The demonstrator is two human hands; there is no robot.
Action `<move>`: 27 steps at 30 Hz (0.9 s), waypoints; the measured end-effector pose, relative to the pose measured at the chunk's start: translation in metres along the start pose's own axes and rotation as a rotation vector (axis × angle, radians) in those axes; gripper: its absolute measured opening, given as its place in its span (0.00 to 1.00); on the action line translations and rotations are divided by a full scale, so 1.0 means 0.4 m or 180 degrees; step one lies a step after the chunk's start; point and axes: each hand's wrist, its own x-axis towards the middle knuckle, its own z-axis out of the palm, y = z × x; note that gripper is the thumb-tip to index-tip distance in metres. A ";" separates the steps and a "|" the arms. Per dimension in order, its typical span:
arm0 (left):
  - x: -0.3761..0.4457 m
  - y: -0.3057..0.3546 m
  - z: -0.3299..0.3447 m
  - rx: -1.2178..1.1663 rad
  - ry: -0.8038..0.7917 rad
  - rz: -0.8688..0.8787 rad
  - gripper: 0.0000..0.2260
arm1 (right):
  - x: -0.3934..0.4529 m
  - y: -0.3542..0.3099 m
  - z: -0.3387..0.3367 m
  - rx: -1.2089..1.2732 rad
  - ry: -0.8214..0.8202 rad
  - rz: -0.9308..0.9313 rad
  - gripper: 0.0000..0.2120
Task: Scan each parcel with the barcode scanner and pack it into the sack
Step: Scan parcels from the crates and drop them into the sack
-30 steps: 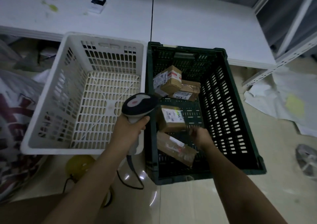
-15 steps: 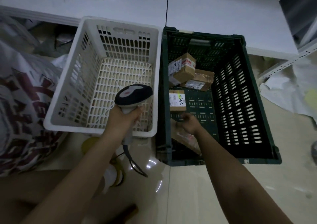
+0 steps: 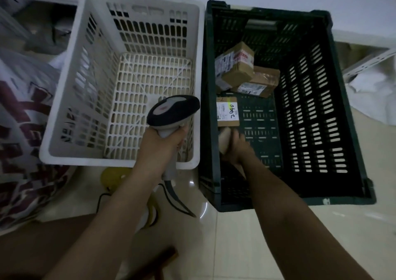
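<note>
My left hand point(image 3: 159, 145) grips the handle of a grey and black barcode scanner point(image 3: 172, 112), held over the near right corner of the white basket point(image 3: 64, 99). My right hand point(image 3: 235, 149) is inside the dark green crate point(image 3: 347, 129) and holds a brown parcel point(image 3: 225, 139), blurred and lifted at the crate's near left. A flat parcel with a white label reading 2490 point(image 3: 227, 111) lies just beyond it. Two more cardboard parcels point(image 3: 234, 65) point(image 3: 258, 82) sit stacked at the back left. The sack point(image 3: 23, 125), white with dark red print, is at the far left.
The white basket holds nothing. A white table edge point(image 3: 364, 38) runs behind both containers. The scanner's cable point(image 3: 177, 196) trails on the tiled floor beside a yellow object point(image 3: 113, 176). White crumpled sheeting point(image 3: 377, 95) lies at the right.
The view has moved closer and down over the containers. My right hand has closed on the near parcel and raised it from the crate floor. The scanner stays in my left hand.
</note>
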 end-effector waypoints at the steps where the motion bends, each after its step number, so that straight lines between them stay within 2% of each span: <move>1: 0.000 -0.003 0.002 -0.0013 -0.0006 -0.0008 0.12 | -0.013 0.007 -0.032 0.0468 0.0287 -0.0021 0.51; 4: -0.008 -0.004 0.010 -0.0017 0.0007 0.0020 0.15 | -0.091 0.030 -0.147 0.1881 0.1148 -0.0143 0.47; 7: -0.038 0.011 0.014 -0.0077 0.0020 -0.0003 0.12 | -0.220 0.017 -0.248 0.3127 0.1689 -0.0511 0.45; 9: -0.064 0.018 0.008 -0.0114 0.0017 -0.0014 0.11 | -0.317 -0.007 -0.303 0.3582 0.1765 -0.0721 0.44; 12: -0.111 0.029 -0.006 -0.0087 0.0058 0.0088 0.17 | -0.438 -0.034 -0.365 0.3708 0.1696 -0.1207 0.44; 15: -0.164 0.049 -0.012 -0.0198 0.0040 0.0227 0.16 | -0.520 -0.059 -0.388 0.3478 0.1578 -0.1577 0.46; 18: -0.221 0.068 -0.020 -0.0317 -0.0024 0.0478 0.12 | -0.575 -0.091 -0.375 0.3110 0.1615 -0.1965 0.54; 20: -0.252 0.078 -0.036 -0.0455 0.0059 0.0654 0.07 | -0.594 -0.108 -0.352 0.2418 0.1932 -0.2180 0.54; 24: -0.294 0.086 -0.089 -0.0741 0.0262 0.0767 0.14 | -0.586 -0.125 -0.264 0.0826 0.2598 -0.2733 0.42; 27: -0.306 0.072 -0.135 -0.0685 0.0343 0.0864 0.14 | -0.569 -0.137 -0.156 -0.0085 0.2848 -0.2670 0.43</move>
